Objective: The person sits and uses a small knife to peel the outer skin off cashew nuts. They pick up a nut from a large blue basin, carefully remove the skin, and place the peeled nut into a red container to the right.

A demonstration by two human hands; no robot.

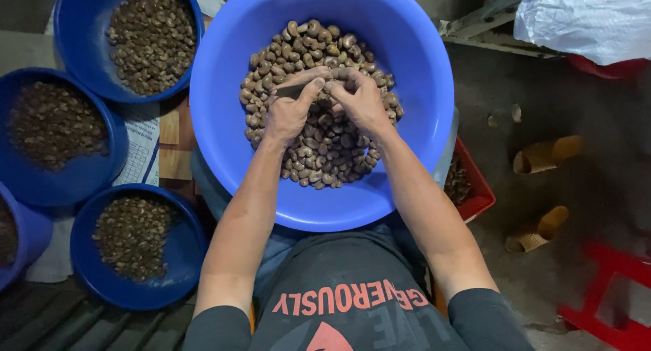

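You are leaning over a large light-blue basin [224,87] resting on your lap, and both of your hands are working together above the heap of brown cashew nuts [325,148] piled in its middle. Your left hand [288,114] is curling its fingers [313,88] around a small dark tool [291,91], gripping it with the thumb pressed along the top, and the tool's tip is pointing toward your other hand. Your right hand [363,104] is bending its fingers [342,87] tightly together, pinching what looks like a single nut just beside the tool's tip; the nut itself is too hidden under the fingertips to make out clearly. The two hands are touching at the fingertips, hovering just above the top of the heap, nearer the far side of the basin than your body. To your left, four darker blue bowls are sitting close together: one upper bowl [68,26] holding brown nuts, one middle bowl [102,168] with a darker, finer load, one lower bowl [183,256] with more brownish pieces, and a fourth bowl [30,239] cut off by the picture's edge. Sheets of printed paper [139,148] are lying under them. To your right, a red crate [478,188] is peeking out from behind the basin, and a pair of tan sandals [542,154] is lying on the grey floor [583,107].
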